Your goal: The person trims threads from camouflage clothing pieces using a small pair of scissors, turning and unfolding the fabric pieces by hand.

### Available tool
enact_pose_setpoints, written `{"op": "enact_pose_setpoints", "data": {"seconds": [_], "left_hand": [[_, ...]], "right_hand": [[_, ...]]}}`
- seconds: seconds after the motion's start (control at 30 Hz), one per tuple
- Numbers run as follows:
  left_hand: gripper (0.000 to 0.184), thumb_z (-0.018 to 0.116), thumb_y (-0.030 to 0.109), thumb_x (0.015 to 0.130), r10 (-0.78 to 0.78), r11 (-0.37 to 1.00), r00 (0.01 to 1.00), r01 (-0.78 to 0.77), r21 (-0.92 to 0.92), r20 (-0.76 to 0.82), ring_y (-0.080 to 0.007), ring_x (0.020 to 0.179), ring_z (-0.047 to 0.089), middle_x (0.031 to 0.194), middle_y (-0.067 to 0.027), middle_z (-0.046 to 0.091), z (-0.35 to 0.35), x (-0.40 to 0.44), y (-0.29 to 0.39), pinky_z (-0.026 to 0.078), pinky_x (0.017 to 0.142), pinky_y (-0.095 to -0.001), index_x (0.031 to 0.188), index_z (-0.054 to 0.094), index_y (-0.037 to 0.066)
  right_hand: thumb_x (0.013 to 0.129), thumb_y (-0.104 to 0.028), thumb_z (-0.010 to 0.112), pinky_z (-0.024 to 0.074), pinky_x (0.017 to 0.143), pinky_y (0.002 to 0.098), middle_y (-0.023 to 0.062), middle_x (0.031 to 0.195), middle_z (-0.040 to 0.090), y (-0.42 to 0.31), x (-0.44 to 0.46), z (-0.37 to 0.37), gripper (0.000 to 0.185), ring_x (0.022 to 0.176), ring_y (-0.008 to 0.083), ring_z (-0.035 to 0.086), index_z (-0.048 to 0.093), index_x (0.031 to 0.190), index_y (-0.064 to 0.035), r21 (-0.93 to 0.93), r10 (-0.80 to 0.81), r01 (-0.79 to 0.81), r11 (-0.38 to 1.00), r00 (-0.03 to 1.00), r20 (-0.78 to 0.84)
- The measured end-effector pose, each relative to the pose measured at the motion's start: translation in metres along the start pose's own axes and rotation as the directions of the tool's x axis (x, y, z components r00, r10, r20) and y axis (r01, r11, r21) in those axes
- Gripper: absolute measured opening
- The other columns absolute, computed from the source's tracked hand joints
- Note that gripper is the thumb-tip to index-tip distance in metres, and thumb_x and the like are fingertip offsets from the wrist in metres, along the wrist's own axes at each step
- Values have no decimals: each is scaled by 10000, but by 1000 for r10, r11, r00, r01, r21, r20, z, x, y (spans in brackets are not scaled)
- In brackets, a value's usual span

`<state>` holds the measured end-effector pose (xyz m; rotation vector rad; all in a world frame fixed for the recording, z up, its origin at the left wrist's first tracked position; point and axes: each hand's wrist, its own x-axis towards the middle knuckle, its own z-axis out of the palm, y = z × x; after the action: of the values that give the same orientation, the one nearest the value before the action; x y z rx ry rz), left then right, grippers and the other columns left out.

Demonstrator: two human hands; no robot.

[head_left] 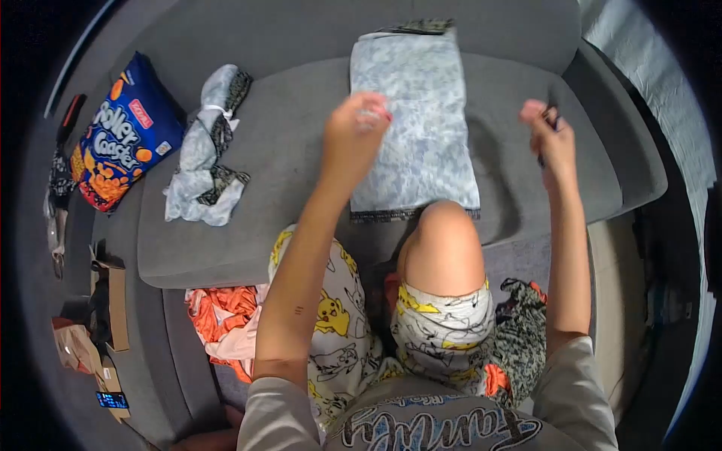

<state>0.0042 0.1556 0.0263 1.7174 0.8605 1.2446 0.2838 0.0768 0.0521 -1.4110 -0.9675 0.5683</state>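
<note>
A pale blue-grey mottled cloth (414, 128) with dark patterned fringed edges lies folded into a long rectangle on the grey sofa, its upper end against the backrest. Over its left edge, my left hand (357, 124) is raised with the fingers curled together; what they hold, if anything, is too blurred to tell. Right of the cloth, my right hand (553, 139) is closed around a small dark object (553, 119), mostly hidden by the fingers. A similar cloth (203, 158), gathered and tied with a white band, rests on the seat to the left.
A blue snack-bag-shaped cushion (128, 135) leans at the sofa's (293, 98) left end. Orange and pink cloth (229, 319) and dark patterned cloth (519, 346) lie below the seat beside my legs. A cardboard box (118, 308) and a lit phone (111, 400) are far left.
</note>
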Motion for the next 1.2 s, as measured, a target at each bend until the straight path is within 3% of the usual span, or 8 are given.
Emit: {"op": "enact_pose_setpoints", "data": {"seconds": [0.07, 0.13, 0.2, 0.43, 0.6, 0.83, 1.0, 1.2], "left_hand": [[139, 576, -24, 792, 88, 990, 983, -104, 94, 164, -138, 715, 589, 813, -47, 614, 23, -25, -38, 460, 612, -259, 910, 623, 33], [111, 602, -9, 780, 179, 958, 934, -237, 161, 309, -186, 714, 601, 804, -75, 617, 41, -36, -46, 466, 617, -289, 884, 628, 21], [136, 636, 21, 741, 184, 914, 758, -366, 176, 625, -289, 755, 593, 814, -124, 606, 61, -41, -46, 471, 654, -348, 875, 631, -6], [219, 673, 18, 700, 220, 887, 732, -425, 179, 645, -283, 775, 591, 815, -127, 603, 68, -30, -54, 473, 659, -333, 915, 640, -4], [253, 684, 15, 752, -10, 999, 795, 33, -27, 607, -95, 699, 572, 788, -60, 591, 73, -29, -49, 448, 633, -228, 988, 598, -13], [264, 658, -12, 759, -134, 887, 789, 366, -282, 600, -82, 746, 581, 814, -48, 587, 76, -29, -40, 454, 655, -207, 971, 502, -18], [219, 626, -39, 764, -63, 943, 847, 223, -245, 528, -80, 735, 578, 799, -55, 592, 76, -33, -34, 469, 656, -218, 956, 523, -30], [122, 559, -62, 779, -77, 974, 913, 154, -164, 401, -41, 695, 529, 734, -51, 594, 78, -33, -38, 434, 589, -209, 901, 552, -49]], "right_hand": [[852, -174, 619, 345, 486, 167, -38, 775, 631, 41, -19, -18, 137, 563, 8, 465, 668, 917, -63, -161, 181, -161, 974, 976, 119], [841, -114, 613, 449, 798, 239, 39, 870, 660, 65, -44, -24, 164, 829, 108, 597, 656, 943, 8, -215, 228, -198, 956, 965, 129], [825, -92, 623, 457, 765, 231, 47, 870, 670, 70, -66, -23, 162, 799, 101, 600, 665, 937, 18, -228, 347, -315, 921, 930, 117], [710, -12, 712, 423, 620, 177, 1, 757, 643, 75, -107, 5, 246, 675, 39, 539, 663, 946, 35, -136, 367, -346, 928, 913, 178], [722, -52, 710, 305, 488, 187, -59, 667, 554, 76, -103, 33, 112, 570, 10, 410, 654, 810, -9, -247, 248, -208, 946, 958, 141], [786, -32, 625, 312, 500, 190, -41, 691, 537, 54, -91, 55, 73, 577, 13, 394, 580, 838, -8, -106, -32, 36, 994, 999, 44], [748, -48, 654, 408, 519, 243, 35, 634, 577, 40, -94, 61, 110, 552, 76, 492, 585, 827, -15, -443, -240, 236, 865, 970, 48], [704, -53, 666, 430, 538, 261, 95, 664, 599, 38, -88, 71, 124, 566, 115, 541, 602, 805, -17, -394, -217, 206, 896, 976, 17]]}}
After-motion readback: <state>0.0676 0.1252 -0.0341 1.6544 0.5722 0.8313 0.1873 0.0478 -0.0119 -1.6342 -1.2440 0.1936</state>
